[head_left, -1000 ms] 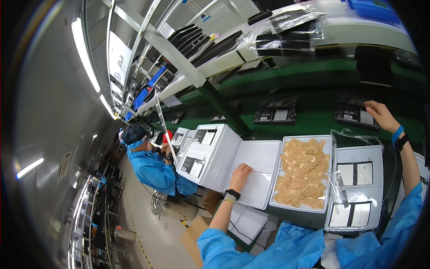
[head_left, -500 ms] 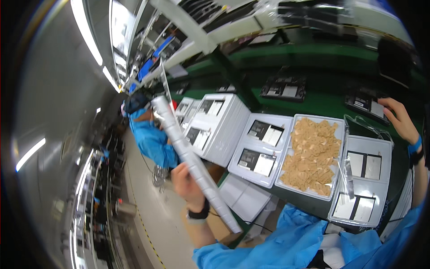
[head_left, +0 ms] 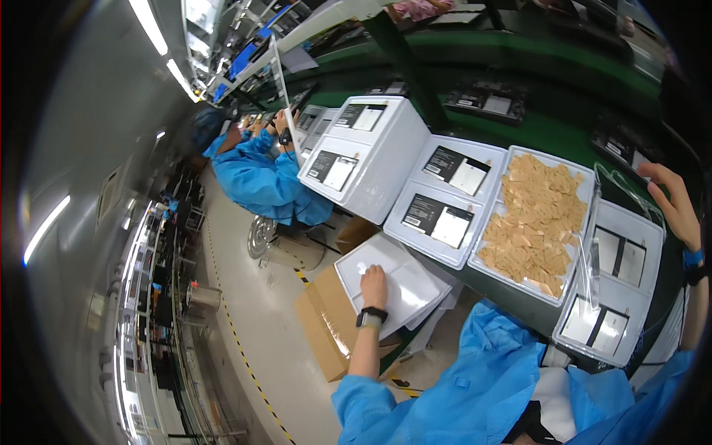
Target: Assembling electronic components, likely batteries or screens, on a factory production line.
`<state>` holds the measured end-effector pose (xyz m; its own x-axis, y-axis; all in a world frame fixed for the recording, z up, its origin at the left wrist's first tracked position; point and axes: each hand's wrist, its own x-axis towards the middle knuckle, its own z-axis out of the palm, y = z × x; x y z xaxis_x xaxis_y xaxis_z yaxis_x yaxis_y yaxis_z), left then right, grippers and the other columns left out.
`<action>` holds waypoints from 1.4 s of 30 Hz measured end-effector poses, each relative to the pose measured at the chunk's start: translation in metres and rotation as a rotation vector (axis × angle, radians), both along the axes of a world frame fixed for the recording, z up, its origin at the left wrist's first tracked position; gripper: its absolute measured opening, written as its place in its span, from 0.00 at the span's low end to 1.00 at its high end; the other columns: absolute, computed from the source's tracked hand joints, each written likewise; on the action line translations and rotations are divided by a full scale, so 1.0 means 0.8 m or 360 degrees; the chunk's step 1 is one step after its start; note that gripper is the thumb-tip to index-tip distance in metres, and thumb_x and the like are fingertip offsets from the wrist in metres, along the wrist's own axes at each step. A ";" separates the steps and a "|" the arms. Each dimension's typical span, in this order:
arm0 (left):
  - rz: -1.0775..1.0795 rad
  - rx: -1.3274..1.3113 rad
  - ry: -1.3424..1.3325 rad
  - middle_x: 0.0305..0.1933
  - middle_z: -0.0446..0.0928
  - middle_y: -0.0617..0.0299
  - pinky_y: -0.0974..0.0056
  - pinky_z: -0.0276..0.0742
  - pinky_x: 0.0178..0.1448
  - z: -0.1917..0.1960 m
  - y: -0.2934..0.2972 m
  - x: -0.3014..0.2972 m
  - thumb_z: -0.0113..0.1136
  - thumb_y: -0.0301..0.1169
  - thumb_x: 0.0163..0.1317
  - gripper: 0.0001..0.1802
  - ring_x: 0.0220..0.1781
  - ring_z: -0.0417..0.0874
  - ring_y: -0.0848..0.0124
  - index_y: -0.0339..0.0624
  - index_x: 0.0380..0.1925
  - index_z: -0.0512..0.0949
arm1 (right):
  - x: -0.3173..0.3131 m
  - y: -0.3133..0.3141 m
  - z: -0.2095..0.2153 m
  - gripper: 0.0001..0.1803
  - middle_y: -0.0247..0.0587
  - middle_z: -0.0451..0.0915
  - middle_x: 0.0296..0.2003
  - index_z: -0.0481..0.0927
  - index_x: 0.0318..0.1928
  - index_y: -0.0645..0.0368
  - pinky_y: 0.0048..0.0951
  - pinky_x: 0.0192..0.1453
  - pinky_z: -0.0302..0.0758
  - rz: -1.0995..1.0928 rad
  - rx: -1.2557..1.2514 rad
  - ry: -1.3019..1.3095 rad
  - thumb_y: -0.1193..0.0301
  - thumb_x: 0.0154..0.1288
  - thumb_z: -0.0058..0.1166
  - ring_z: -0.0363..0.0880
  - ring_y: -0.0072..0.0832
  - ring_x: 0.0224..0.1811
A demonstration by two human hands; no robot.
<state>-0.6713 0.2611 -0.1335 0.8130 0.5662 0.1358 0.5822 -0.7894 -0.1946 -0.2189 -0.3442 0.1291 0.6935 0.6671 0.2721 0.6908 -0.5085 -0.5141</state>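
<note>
My left hand point(head_left: 374, 288) is closed on a white plastic tray point(head_left: 397, 258), which lies nearly flat over a stack of similar trays left of the bench edge. At the far right, my right hand point(head_left: 676, 206) has its fingers apart beside a black device point(head_left: 619, 147) with a light panel on the green line. Whether the fingertips touch the device cannot be made out. Closest to my right arm is a white tray point(head_left: 644, 295) holding flat battery packs point(head_left: 620, 256). Left of it, another tray point(head_left: 486, 261) is heaped with small tan pieces point(head_left: 535, 222).
Two black-and-white battery packs point(head_left: 437, 220) lie in the middle tray, beside a tall tray stack point(head_left: 389, 159). A clear plastic strip point(head_left: 591, 267) crosses the right trays. A cardboard box point(head_left: 326, 326) stands on the floor. A co-worker point(head_left: 259, 178) in blue works at far left.
The white tray in my left hand has gone from steeply tilted to nearly flat, down over the stacked trays. My right hand remains near the black device. The view has shifted.
</note>
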 end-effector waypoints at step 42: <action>-0.0989 -0.1061 0.0080 0.84 0.56 0.37 0.40 0.58 0.82 0.164 -0.019 0.236 0.88 0.42 0.39 0.54 0.86 0.55 0.38 0.42 0.68 0.71 | -0.110 0.111 0.078 0.09 0.49 0.86 0.35 0.79 0.50 0.60 0.41 0.43 0.82 0.0694 -0.0075 0.0591 0.71 0.74 0.56 0.88 0.47 0.38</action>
